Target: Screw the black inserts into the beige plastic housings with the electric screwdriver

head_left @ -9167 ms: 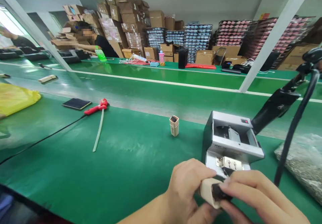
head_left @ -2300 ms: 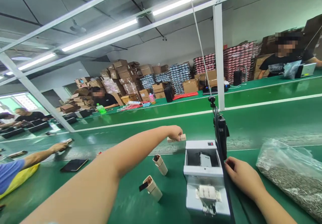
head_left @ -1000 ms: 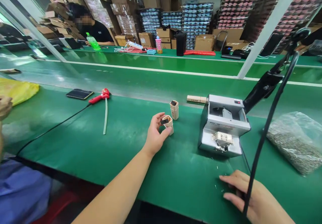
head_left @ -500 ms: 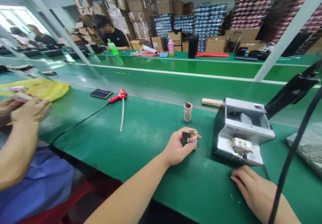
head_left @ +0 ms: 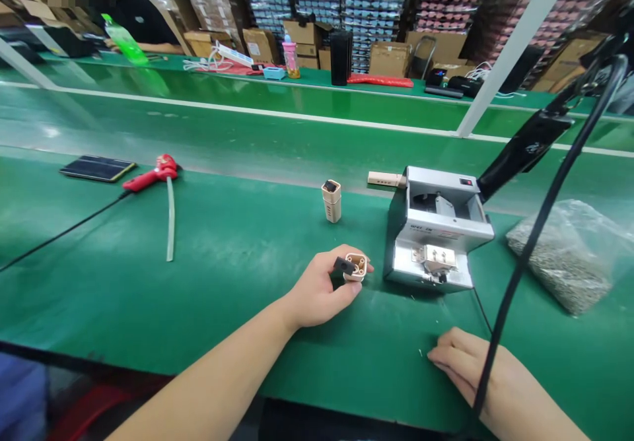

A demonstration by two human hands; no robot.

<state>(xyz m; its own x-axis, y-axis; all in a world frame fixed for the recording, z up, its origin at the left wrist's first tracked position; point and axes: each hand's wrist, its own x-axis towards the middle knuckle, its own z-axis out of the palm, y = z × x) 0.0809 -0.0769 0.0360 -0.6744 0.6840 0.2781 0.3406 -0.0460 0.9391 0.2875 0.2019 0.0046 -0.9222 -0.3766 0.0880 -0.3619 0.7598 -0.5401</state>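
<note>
Right now, the left hand (head_left: 317,289) is pinching a beige plastic housing (head_left: 355,267) in its grip, with a small black piece (head_left: 343,266) showing beside the housing's open end, just left of a metal screw feeder (head_left: 438,230). Another housing (head_left: 331,201) is standing upright on the green surface (head_left: 222,309), while the right hand (head_left: 458,368) is resting spread and empty near the feeder.

A black tablet (head_left: 97,168) lies left of a red-handled tool (head_left: 158,169) on the green counter (head_left: 99,282); a pale rod (head_left: 170,216) hangs below the tool, and a black cable (head_left: 64,230) trails left from it.
</note>
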